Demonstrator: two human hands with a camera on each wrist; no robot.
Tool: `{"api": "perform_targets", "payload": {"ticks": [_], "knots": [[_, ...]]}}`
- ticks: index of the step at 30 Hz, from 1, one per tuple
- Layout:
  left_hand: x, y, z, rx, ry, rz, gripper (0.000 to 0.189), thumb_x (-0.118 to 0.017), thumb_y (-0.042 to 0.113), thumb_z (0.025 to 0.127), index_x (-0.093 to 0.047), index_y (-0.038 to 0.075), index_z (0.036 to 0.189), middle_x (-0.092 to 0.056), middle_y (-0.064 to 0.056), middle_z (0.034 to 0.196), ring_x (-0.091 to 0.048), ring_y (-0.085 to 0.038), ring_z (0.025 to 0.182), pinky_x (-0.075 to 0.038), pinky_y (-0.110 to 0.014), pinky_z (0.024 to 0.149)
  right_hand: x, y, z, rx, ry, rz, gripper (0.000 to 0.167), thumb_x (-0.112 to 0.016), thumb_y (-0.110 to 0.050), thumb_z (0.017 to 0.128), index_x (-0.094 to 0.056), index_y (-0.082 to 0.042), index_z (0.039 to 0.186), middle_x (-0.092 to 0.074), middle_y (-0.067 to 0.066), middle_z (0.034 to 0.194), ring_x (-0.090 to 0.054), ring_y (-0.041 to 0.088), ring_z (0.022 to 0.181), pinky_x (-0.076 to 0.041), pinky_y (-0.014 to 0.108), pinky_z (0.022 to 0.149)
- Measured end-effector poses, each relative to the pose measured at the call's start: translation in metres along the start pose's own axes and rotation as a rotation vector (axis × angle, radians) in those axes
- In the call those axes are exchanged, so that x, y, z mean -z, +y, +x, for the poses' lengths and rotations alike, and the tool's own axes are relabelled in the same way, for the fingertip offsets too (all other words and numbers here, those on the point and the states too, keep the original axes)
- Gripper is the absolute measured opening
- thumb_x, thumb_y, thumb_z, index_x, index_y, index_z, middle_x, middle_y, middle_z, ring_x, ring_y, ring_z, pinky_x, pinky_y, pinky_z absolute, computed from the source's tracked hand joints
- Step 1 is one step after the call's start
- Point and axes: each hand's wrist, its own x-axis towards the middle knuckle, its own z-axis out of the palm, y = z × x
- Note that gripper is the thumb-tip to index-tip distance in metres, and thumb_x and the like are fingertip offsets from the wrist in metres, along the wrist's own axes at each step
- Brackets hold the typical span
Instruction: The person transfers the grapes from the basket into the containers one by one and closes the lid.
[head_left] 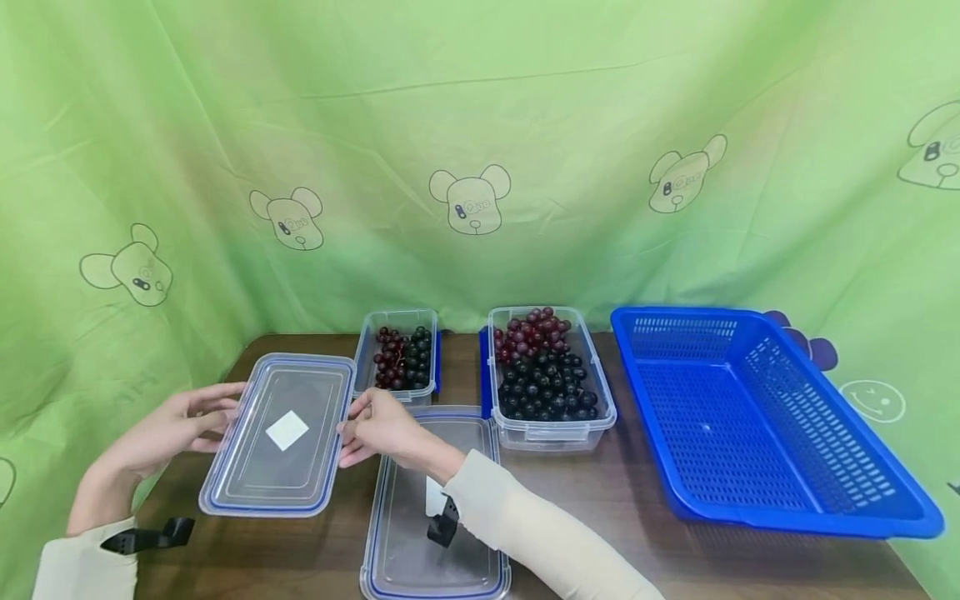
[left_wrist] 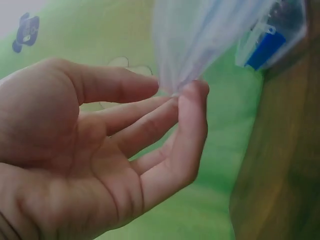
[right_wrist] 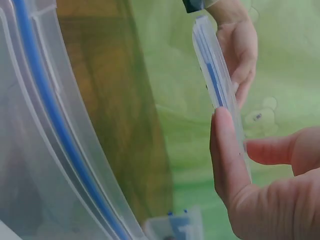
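A clear plastic container lid [head_left: 300,475] with a blue seal and a white square label is held up at the left of the table. My left hand [head_left: 172,429] pinches its left edge between thumb and fingertips, as the left wrist view shows. On the opposite edge, my right hand [head_left: 386,429] grips the lid, thumb on one face and fingers on the other. In the right wrist view the lid [right_wrist: 215,70] appears edge-on. Beneath my right forearm lies a larger clear lid [head_left: 442,558], partly hidden by the sleeve.
At the back stand a small container [head_left: 412,398] and a bigger container [head_left: 551,440], both holding red and black grapes. Blue latch flaps hang at their sides. A blue perforated basket [head_left: 802,521] takes up the right side. Behind the wooden table [head_left: 592,508] hangs a green curtain [head_left: 570,250].
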Motion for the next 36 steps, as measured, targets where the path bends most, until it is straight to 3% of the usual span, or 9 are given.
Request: {"api": "perform_targets", "payload": {"ticks": [7, 13, 19, 24, 31, 36], "knots": [[-0.008, 0.021, 0.027, 0.014, 0.043, -0.009, 0.051, -0.055, 0.011, 0.109, -0.04, -0.019, 0.146, -0.076, 0.015, 0.11, -0.073, -0.007, 0.094, -0.066, -0.027, 0.085, 0.024, -0.019, 0.006, 0.062, 0.065, 0.015, 0.02, -0.058, 0.011, 0.097, -0.052, 0.008, 0.116, -0.068, 0.011, 0.086, -0.068, 0.018, 0.06, -0.067, 0.032, 0.066], [-0.018, 0.031, 0.057, 0.004, 0.05, -0.034, 0.049, -0.052, 0.005, 0.108, -0.038, -0.021, 0.148, -0.075, 0.003, 0.106, -0.073, -0.006, 0.09, -0.065, -0.025, 0.085, 0.048, -0.037, 0.012, 0.096, 0.12, -0.01, 0.021, -0.062, 0.003, 0.1, -0.054, 0.01, 0.118, -0.064, 0.008, 0.078, -0.067, 0.015, 0.058, -0.066, 0.028, 0.061], [-0.031, 0.039, 0.087, 0.011, 0.052, -0.075, 0.051, -0.053, 0.005, 0.108, -0.038, -0.018, 0.151, -0.074, 0.005, 0.103, -0.072, -0.005, 0.091, -0.064, -0.023, 0.087, 0.075, -0.05, 0.018, 0.078, 0.198, -0.031, 0.025, -0.061, 0.002, 0.102, -0.056, 0.011, 0.124, -0.065, 0.006, 0.083, -0.066, 0.014, 0.06, -0.064, 0.025, 0.061], [-0.037, 0.047, 0.113, 0.022, 0.065, -0.168, 0.054, -0.053, 0.009, 0.109, -0.036, -0.012, 0.156, -0.073, 0.013, 0.101, -0.071, -0.004, 0.094, -0.062, -0.022, 0.089, 0.097, -0.062, 0.023, 0.046, 0.261, -0.035, 0.027, -0.061, 0.001, 0.102, -0.058, 0.009, 0.127, -0.066, 0.006, 0.086, -0.065, 0.013, 0.062, -0.063, 0.023, 0.061], [-0.046, 0.056, 0.149, 0.038, 0.122, -0.425, 0.056, -0.057, 0.012, 0.109, -0.038, -0.006, 0.158, -0.077, 0.012, 0.093, -0.071, -0.003, 0.085, -0.061, -0.02, 0.08, 0.121, -0.071, 0.03, -0.015, 0.336, 0.001, 0.032, -0.062, 0.0, 0.102, -0.058, 0.007, 0.132, -0.064, 0.006, 0.088, -0.063, 0.014, 0.065, -0.063, 0.023, 0.063], [-0.053, 0.061, 0.167, 0.095, 0.159, -0.411, 0.054, -0.059, 0.014, 0.108, -0.044, -0.005, 0.156, -0.076, 0.014, 0.09, -0.07, -0.002, 0.083, -0.06, -0.018, 0.077, 0.135, -0.069, 0.037, -0.046, 0.377, 0.02, 0.029, -0.064, -0.001, 0.101, -0.062, 0.004, 0.13, -0.063, 0.005, 0.085, -0.063, 0.015, 0.068, -0.063, 0.024, 0.067]]}}
